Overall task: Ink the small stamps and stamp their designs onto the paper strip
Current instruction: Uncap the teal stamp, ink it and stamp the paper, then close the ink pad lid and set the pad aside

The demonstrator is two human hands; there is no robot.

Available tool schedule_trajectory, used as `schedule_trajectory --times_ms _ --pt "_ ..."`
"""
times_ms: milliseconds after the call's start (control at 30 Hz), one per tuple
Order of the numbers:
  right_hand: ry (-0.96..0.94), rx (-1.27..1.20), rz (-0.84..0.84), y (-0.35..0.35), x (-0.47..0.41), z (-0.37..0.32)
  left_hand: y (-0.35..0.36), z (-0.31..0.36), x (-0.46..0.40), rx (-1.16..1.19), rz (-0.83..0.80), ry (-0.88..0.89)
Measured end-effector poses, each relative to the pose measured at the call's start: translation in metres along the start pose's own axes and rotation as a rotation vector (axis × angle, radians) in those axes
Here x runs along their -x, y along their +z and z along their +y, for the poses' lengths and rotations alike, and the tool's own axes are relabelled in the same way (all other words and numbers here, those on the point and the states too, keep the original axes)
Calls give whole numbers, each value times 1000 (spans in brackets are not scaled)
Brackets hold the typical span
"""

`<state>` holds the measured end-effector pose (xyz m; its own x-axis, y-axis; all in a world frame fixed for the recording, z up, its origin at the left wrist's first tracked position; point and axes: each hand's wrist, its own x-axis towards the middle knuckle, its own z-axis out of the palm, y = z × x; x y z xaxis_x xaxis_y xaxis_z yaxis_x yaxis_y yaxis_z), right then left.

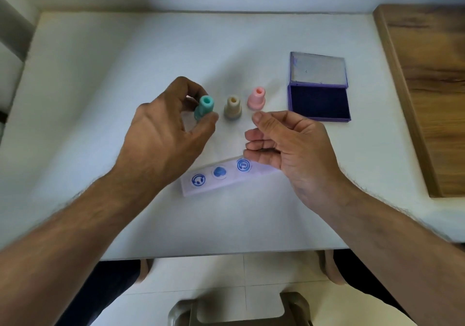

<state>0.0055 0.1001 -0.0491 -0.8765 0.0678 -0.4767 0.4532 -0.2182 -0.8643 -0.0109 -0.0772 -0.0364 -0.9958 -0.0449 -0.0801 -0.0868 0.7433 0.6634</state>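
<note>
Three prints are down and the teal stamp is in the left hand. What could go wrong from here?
1. The left hand pinches the teal stamp close beside the beige stamp; setting it down could tip that one.
2. The right hand hovers over the paper strip near the rightmost print; if the ink is wet, a brush could smear it.
3. The ink pad lies open, so a passing hand or forearm might pick up ink.

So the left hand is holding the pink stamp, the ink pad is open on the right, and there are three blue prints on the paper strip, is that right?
Not quite. In the head view the left hand holds the teal stamp; the pink stamp stands on the table untouched. The rest holds: the ink pad lies open on the right, and the paper strip carries three blue prints.
</note>
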Motion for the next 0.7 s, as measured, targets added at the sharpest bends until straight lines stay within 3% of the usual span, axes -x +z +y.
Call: schedule_trajectory --times_ms 133,367,700 --pt "46 -90 36 0 0 0 4 -6 -5 -91 -24 21" --pt "121 -291 18 2 1 -7 5 -13 -8 -27 -58 -51" --pt "62 -274 32 -1 0 -17 3 -6 -7 -32 -24 -73"
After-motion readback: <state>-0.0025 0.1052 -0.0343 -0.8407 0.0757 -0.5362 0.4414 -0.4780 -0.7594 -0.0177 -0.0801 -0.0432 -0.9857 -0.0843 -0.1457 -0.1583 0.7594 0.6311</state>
